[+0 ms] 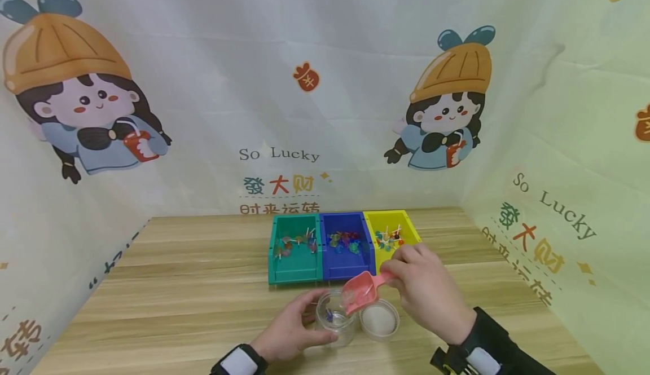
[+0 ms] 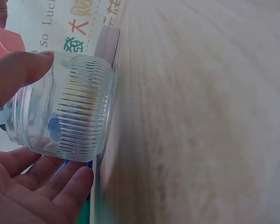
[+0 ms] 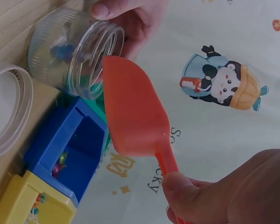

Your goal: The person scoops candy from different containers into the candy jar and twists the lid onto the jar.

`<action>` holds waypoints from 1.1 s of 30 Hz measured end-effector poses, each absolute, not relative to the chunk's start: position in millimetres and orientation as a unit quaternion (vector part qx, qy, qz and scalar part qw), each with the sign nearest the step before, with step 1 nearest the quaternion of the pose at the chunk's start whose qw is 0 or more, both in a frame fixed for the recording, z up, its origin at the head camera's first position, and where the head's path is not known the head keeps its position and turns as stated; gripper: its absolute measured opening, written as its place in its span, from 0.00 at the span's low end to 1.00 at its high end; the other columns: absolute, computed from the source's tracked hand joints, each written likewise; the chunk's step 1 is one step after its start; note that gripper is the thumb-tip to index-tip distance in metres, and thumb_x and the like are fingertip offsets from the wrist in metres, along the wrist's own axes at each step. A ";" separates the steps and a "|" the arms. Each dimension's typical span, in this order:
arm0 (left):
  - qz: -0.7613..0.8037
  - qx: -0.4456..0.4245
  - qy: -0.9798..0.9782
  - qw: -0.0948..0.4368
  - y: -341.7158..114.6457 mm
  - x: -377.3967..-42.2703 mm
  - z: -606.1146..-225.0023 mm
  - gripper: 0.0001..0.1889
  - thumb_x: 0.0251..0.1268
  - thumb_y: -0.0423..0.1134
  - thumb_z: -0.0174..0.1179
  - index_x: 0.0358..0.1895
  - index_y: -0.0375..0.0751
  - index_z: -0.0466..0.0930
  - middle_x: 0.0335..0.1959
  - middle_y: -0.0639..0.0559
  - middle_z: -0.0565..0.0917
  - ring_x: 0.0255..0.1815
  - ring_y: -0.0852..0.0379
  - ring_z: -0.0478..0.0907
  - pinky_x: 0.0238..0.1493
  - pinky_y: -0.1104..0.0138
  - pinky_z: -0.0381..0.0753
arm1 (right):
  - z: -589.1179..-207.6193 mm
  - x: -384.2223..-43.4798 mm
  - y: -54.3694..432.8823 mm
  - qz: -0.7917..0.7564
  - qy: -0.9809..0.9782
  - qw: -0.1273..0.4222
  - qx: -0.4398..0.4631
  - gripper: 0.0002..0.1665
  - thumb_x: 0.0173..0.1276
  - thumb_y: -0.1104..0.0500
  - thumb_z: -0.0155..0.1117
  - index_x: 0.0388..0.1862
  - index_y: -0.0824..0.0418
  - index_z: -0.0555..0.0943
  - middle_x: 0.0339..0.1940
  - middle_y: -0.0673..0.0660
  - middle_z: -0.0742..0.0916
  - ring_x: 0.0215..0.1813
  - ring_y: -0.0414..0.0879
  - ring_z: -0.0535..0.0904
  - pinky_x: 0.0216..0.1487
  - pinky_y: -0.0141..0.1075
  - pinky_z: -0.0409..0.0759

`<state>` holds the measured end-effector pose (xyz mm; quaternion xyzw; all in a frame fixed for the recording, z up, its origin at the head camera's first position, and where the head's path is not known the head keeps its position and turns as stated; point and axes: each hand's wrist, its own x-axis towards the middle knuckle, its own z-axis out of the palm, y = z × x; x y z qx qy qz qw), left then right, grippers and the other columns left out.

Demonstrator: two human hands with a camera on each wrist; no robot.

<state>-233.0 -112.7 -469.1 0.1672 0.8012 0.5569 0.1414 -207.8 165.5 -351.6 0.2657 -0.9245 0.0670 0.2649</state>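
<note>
Pinched in the right hand [image 1: 429, 293], the pink scoop [image 1: 359, 292] points left and down, its wide end by the rim of the clear jar [image 1: 337, 325], which the left hand [image 1: 290, 327] holds.

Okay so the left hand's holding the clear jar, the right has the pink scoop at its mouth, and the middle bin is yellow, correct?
Not quite: the middle bin is blue, as the head view shows. The left hand does hold the clear jar, and the right hand has the pink scoop at its mouth.
</note>
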 end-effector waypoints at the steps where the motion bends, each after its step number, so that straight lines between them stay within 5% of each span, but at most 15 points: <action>1: 0.557 0.167 0.801 0.141 -113.1 -232.7 -469.0 0.42 0.64 0.41 0.82 0.79 0.43 0.72 0.76 0.38 0.78 0.77 0.33 0.76 0.78 0.37 0.75 | -351.3 -207.8 165.0 0.063 -0.922 0.272 0.270 0.11 0.61 0.64 0.86 0.42 0.56 0.94 0.37 0.49 0.87 0.43 0.47 0.75 0.49 0.41 0.78; 16: 0.556 0.167 0.802 0.141 -113.0 -233.7 -468.3 0.42 0.63 0.40 0.82 0.79 0.42 0.72 0.77 0.36 0.77 0.77 0.32 0.76 0.78 0.37 0.76 | -350.4 -209.7 165.2 0.048 -0.905 0.312 0.286 0.12 0.58 0.63 0.88 0.40 0.55 0.93 0.36 0.50 0.85 0.42 0.47 0.74 0.47 0.41 0.78; 33: 0.555 0.148 0.805 0.150 -111.8 -235.1 -468.2 0.42 0.63 0.40 0.82 0.79 0.43 0.72 0.77 0.38 0.78 0.76 0.33 0.77 0.78 0.38 0.76 | -355.7 -207.2 173.0 0.061 -0.936 0.250 0.241 0.13 0.60 0.64 0.86 0.43 0.54 0.93 0.36 0.50 0.85 0.39 0.46 0.72 0.43 0.37 0.75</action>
